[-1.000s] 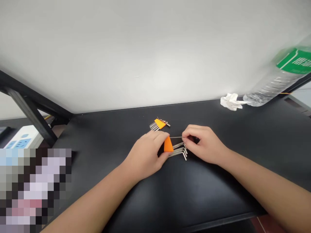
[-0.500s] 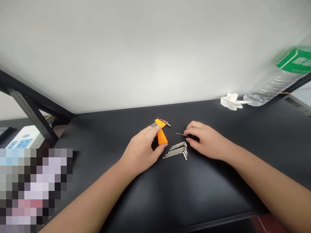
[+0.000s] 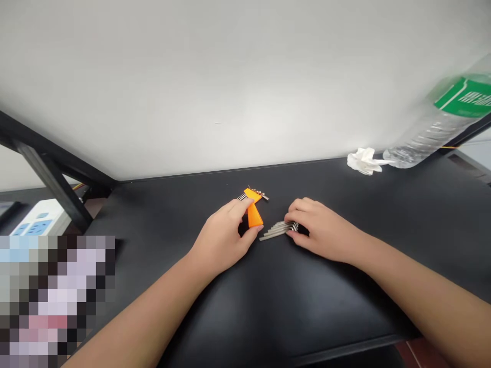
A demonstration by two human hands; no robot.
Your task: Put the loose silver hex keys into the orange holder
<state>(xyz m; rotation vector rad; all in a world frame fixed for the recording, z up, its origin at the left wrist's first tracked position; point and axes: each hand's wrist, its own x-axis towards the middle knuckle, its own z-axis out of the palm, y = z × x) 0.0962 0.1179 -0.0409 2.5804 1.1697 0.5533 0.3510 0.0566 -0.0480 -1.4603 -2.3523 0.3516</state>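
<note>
My left hand (image 3: 226, 230) is closed on an orange hex key holder (image 3: 254, 215), fingers on its upper part and thumb at its lower end. Several metal hex keys (image 3: 264, 196) stick out of the holder's top, partly behind my fingers. To the right, a row of loose L-shaped hex keys (image 3: 274, 231) lies side by side on the black tabletop (image 3: 245, 312). My right hand (image 3: 320, 225) has thumb and fingers closed around their bent ends, which it partly hides.
A crumpled white tissue (image 3: 364, 161) lies at the back right, beside a tilted-looking clear plastic bottle (image 3: 418, 143) with a green label. A white power strip (image 3: 42, 217) is at the left, past a black metal frame (image 3: 49, 168). A pale wall rises behind the table.
My right hand has moved slightly left and down onto the bent ends of the loose hex keys. These are bunched closer together and shifted up. My left hand stays put with the holder.
</note>
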